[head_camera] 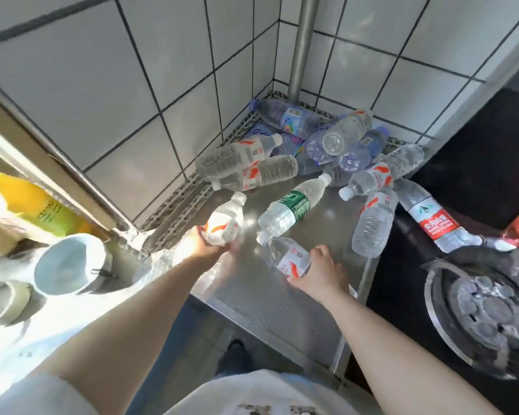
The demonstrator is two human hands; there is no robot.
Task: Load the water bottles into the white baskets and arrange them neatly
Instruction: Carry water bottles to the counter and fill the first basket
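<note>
- Currently your left hand (pixel 210 248) is gripping one bottle (pixel 222 223) by its base.
- Your right hand (pixel 321 271) is gripping another bottle (pixel 291 259), both lifting clear of the tabletop (pixel 252 295) for loading.

A bare strip of the steel table (pixel 252 295) is left open at its near edge. The far corner is blocked by a heap of bottles (pixel 327 145) against the tiled walls (pixel 108 94) and a grey pipe (pixel 300 46); a green-labelled bottle (pixel 294 206) lies between.
</note>
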